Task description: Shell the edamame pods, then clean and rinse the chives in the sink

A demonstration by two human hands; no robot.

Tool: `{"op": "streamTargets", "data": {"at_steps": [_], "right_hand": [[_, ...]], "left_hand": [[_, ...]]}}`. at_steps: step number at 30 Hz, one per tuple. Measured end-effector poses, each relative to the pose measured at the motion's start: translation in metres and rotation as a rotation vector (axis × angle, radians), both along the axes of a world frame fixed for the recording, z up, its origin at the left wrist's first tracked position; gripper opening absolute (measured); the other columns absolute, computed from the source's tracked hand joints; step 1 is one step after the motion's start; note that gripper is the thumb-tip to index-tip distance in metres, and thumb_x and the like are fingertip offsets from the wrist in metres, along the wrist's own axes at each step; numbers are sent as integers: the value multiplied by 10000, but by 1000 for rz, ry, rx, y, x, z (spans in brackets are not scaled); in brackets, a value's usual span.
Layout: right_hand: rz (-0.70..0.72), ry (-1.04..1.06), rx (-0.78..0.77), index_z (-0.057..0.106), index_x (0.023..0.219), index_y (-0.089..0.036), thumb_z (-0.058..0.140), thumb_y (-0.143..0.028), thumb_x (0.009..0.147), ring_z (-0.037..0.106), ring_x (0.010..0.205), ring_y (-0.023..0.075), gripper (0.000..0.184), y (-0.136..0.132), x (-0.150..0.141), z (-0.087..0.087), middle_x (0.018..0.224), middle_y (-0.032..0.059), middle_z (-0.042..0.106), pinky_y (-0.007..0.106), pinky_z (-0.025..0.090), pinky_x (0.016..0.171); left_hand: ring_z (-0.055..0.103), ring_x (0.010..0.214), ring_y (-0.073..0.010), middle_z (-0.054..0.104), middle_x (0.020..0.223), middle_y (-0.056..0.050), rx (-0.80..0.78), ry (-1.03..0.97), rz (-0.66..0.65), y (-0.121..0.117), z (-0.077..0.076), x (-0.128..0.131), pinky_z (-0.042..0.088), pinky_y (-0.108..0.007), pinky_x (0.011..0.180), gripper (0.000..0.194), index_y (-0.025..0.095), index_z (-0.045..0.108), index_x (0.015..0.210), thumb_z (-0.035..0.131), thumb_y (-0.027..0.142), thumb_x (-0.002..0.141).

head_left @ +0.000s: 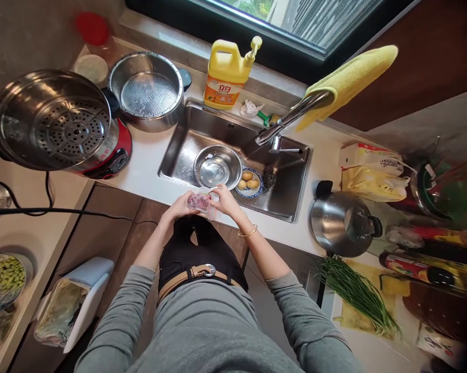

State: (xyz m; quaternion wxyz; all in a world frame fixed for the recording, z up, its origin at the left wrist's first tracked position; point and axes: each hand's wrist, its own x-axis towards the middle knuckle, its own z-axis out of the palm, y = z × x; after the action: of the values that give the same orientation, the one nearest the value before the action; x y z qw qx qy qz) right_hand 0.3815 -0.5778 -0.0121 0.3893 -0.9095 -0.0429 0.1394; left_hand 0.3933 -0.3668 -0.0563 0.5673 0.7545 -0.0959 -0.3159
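Observation:
Both my hands are closed on a clear plastic bag (199, 201) with something dark reddish inside, just in front of the sink's front edge. My left hand (181, 204) grips the bag from the left side. On the right, my right hand (224, 200) pinches its upper edge; a bracelet circles that wrist. What the bag holds is too small to name. Right beyond the hands, a metal bowl (217, 167) stands in the steel sink (252, 142). Beside the bowl, a blue-rimmed plate (257, 194) carries several round yellowish potatoes (252, 183). A dark scrubber (269, 177) lies right of the plate.
A faucet (270, 132) draped with a yellow cloth (345, 77) leans over the sink. Behind stands a yellow detergent jug (222, 85). Steamer pots (147, 93) are at left; a lidded pot (344, 223) and green chives (359, 292) at right. A bin (75, 305) hangs lower left.

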Motion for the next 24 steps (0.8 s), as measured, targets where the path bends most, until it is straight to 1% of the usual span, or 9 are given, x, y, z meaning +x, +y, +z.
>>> {"op": "streamTargets", "data": {"at_steps": [2, 5, 8, 11, 14, 17, 19, 21, 24], "right_hand": [[47, 22, -13, 706, 993, -172, 712, -222, 764, 568, 1014, 243, 234, -3, 5, -1, 1078, 112, 564, 393, 464, 931], [133, 37, -13, 682, 1012, -158, 681, -209, 788, 571, 957, 228, 230, -6, 9, -3, 1017, 103, 584, 369, 466, 883], [195, 24, 3, 660, 1027, -145, 660, -197, 799, 569, 952, 224, 234, -10, 9, -4, 1024, 110, 598, 348, 454, 865], [249, -2, 14, 629, 1064, -148, 638, -200, 815, 570, 925, 213, 255, -13, 8, -5, 1026, 105, 610, 326, 445, 840], [275, 8, -33, 617, 1058, -144, 646, -207, 808, 574, 885, 209, 259, -14, 7, -7, 1019, 111, 619, 312, 442, 796], [225, 45, -27, 625, 1042, -146, 678, -211, 774, 585, 870, 202, 280, -16, 7, -10, 993, 97, 643, 308, 446, 796], [157, 83, 59, 639, 1023, -152, 699, -237, 752, 593, 847, 189, 291, -21, 7, -10, 935, 64, 662, 298, 452, 800], [77, 131, 179, 655, 992, -150, 707, -299, 746, 595, 800, 175, 292, -27, 6, -9, 865, 36, 670, 288, 461, 777], [-64, 165, 312, 663, 876, -144, 696, -409, 748, 579, 724, 162, 296, -36, 4, -3, 769, 20, 657, 287, 469, 722]], "left_hand": [[566, 722, -151, 620, 807, 16, 43, -30, -42, -1, 1, -1, 426, -250, 677, 510, 168, 543, 936, 811, 355, 545], [580, 756, -158, 640, 852, -1, 59, -51, -46, -3, 3, -1, 440, -260, 715, 517, 170, 541, 978, 795, 364, 571], [592, 779, -169, 658, 892, -26, 45, -67, -41, -6, 8, -1, 452, -270, 732, 514, 167, 546, 1001, 787, 349, 585], [589, 765, -167, 659, 869, -25, 46, -75, -37, -8, 15, -3, 456, -265, 717, 470, 167, 553, 973, 777, 323, 590], [583, 761, -163, 656, 853, -17, 69, -73, -36, -10, 21, -3, 455, -259, 715, 437, 166, 557, 952, 764, 308, 594], [576, 764, -162, 652, 838, -10, 57, -59, -13, -11, 23, -3, 460, -263, 727, 433, 164, 576, 943, 773, 300, 583], [591, 791, -170, 661, 856, -18, 1, -33, 5, -11, 24, -3, 470, -272, 759, 459, 160, 597, 955, 800, 312, 572], [619, 869, -196, 680, 926, -47, -82, 25, 47, -13, 25, -2, 476, -287, 820, 533, 152, 619, 983, 847, 334, 538], [626, 1028, -250, 687, 1076, -103, -248, 162, 184, -24, 28, -1, 470, -320, 912, 659, 144, 637, 1054, 890, 393, 499]]}}
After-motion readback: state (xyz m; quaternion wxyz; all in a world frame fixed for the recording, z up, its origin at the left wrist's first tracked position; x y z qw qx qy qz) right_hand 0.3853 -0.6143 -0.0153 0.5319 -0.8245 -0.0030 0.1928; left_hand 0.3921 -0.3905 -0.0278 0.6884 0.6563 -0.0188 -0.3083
